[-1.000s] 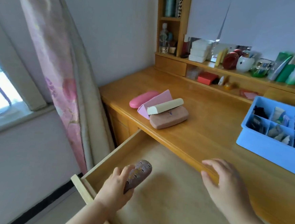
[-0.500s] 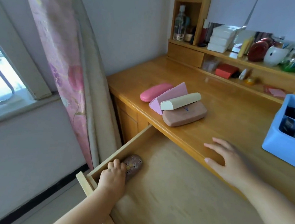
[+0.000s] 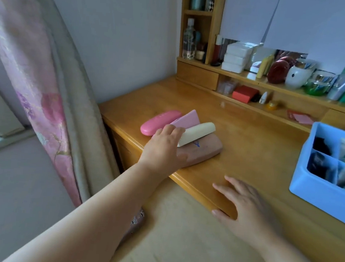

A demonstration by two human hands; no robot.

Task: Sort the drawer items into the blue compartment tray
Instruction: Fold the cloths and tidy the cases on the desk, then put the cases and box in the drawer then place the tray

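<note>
Resting our left hand point(image 3: 166, 146) flat on the stacked cases point(image 3: 199, 142), we keep our right hand point(image 3: 246, 209) open on the desk edge point(image 3: 194, 186); a patterned case point(image 3: 136, 224) lies in the drawer, blue tray point(image 3: 315, 189) rightward.

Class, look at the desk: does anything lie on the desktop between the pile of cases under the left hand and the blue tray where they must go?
Nothing visible does. The left hand rests on the cases; bare desktop stretches from them to the blue tray.
</note>
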